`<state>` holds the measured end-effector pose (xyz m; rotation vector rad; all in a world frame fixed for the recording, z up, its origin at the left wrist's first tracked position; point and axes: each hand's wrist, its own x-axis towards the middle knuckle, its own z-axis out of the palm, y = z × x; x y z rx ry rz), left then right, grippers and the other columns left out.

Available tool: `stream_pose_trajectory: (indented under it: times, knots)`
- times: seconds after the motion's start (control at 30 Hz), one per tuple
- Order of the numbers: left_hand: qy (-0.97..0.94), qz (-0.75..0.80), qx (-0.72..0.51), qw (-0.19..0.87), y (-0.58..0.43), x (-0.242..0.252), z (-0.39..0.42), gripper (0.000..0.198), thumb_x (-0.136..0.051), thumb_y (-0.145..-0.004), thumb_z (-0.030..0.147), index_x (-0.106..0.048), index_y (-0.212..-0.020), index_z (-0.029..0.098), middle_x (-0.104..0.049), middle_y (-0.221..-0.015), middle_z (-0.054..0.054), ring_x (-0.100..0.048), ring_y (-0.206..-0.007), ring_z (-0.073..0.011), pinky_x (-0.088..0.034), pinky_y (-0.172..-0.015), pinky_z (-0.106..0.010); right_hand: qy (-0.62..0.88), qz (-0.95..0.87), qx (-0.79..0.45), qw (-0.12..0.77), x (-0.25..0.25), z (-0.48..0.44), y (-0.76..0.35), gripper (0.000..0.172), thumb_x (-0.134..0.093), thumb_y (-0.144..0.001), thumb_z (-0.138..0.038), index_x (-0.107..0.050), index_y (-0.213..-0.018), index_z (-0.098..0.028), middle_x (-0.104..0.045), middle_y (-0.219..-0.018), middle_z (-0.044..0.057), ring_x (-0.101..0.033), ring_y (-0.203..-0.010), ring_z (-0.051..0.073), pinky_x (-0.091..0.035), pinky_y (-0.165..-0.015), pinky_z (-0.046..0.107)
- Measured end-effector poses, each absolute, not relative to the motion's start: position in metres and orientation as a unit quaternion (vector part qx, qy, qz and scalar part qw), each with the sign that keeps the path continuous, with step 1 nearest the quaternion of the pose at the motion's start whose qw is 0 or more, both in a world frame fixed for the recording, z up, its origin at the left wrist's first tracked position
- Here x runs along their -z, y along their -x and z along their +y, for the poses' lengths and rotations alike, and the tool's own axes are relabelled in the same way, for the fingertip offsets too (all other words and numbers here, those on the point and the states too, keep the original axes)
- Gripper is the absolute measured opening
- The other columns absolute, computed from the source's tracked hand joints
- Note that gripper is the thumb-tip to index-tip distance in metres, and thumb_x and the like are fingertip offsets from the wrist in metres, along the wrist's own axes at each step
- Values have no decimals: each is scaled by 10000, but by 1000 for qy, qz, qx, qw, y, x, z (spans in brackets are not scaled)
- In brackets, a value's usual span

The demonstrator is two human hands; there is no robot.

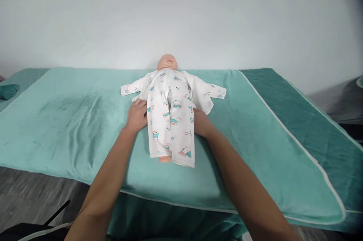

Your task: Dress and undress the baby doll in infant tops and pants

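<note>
A baby doll (167,61) lies on its back, its head towards the wall. White printed baby trousers (176,120) lie over its front and legs, covering most of the body. A matching long-sleeved baby jacket (202,95) is spread beneath, sleeves out to both sides. One doll foot (165,159) shows below the left trouser leg. My left hand (136,115) is at the left edge of the trousers, fingers curled and their tips hidden by the cloth. On the opposite side, my right hand (200,123) reaches under the trousers and jacket hem, its fingers out of sight.
A light green plush cover (93,127) with pale piping lies over a darker green sheet (306,127). The white wall (181,17) stands right behind the doll's head. A dark green object (9,91) sits at the far left. Grey flooring (31,192) shows at lower left.
</note>
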<state>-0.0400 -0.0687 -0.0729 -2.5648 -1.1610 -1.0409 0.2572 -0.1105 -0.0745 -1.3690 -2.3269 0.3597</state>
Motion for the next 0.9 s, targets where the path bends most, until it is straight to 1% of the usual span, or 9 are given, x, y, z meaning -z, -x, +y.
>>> stream_pose_trajectory:
  times: [0.07, 0.13, 0.3, 0.43, 0.57, 0.67, 0.77, 0.83, 0.9]
  knots:
    - [854, -392, 336, 65, 42, 73, -74, 225, -550, -885, 145, -543, -674, 222, -597, -736, -61, -501, -819, -240, -407, -717, -395, 478, -840, -141, 213, 69, -122, -261, 345, -574, -870, -99, -806, -1099, -212, -766, -1227, 113, -719, -1128, 308, -581, -954, 416]
    - [858, -391, 330, 50, 44, 72, -77, 235, -531, -848, 100, -494, -653, 225, -568, -704, -50, -485, -793, -233, -399, -704, -389, 467, -828, -171, 258, 64, -134, -265, 366, -541, -856, -59, -811, -1035, -228, -765, -1223, 79, -727, -1081, 255, -572, -915, 358]
    - [856, -406, 321, 9, 46, 68, -83, 252, -481, -763, 52, -406, -607, 236, -512, -617, -27, -464, -713, -219, -391, -689, -377, 494, -774, -217, 332, 56, -149, -272, 216, -564, -924, -222, -765, -844, -209, -757, -853, 31, -667, -745, 178, -504, -682, 294]
    - [819, -466, 333, -24, 45, 68, -87, 186, -485, -779, 105, -532, -651, 230, -586, -634, -25, -529, -711, -219, -403, -697, -373, 543, -707, -203, 405, 60, -147, -269, 188, -598, -924, -277, -774, -961, -223, -763, -854, 25, -658, -747, 174, -503, -711, 301]
    - [760, -564, 316, -73, 42, 68, -86, 235, -489, -852, 180, -717, -832, 235, -703, -760, -32, -627, -771, -223, -432, -720, -361, 541, -676, -187, 464, 70, -144, -266, 164, -613, -930, -285, -765, -954, -229, -750, -857, 17, -624, -712, 157, -498, -701, 305]
    - [718, -611, 315, -108, 42, 68, -80, 280, -480, -885, 199, -750, -939, 247, -758, -880, -29, -671, -854, -229, -468, -780, -359, 523, -637, -185, 535, 65, -146, -262, 121, -643, -936, -282, -755, -939, -235, -737, -883, 17, -639, -783, 164, -505, -755, 314]
    - [670, -651, 342, -100, 43, 71, -70, 287, -480, -887, 185, -741, -997, 234, -756, -956, -49, -673, -954, -247, -497, -868, -375, 446, -592, -289, 606, 38, -163, -243, 119, -641, -974, -286, -756, -983, -257, -739, -977, 23, -671, -941, 171, -524, -858, 312]
    - [639, -675, 363, -58, 45, 74, -63, 267, -508, -885, 197, -726, -1039, 212, -733, -1063, -94, -644, -1078, -283, -492, -960, -412, 333, -623, -427, 565, 11, -187, -217, 157, -610, -1009, -283, -764, -1037, -272, -756, -1026, 26, -690, -1000, 165, -538, -904, 306]
    - [613, -696, 374, -21, 47, 78, -57, 270, -566, -885, 253, -703, -1107, 187, -692, -1183, -149, -595, -1187, -333, -461, -1041, -476, 192, -659, -553, 473, -14, -218, -187, 212, -587, -1031, -325, -747, -1158, -268, -764, -1131, 57, -709, -1018, 173, -564, -897, 321]
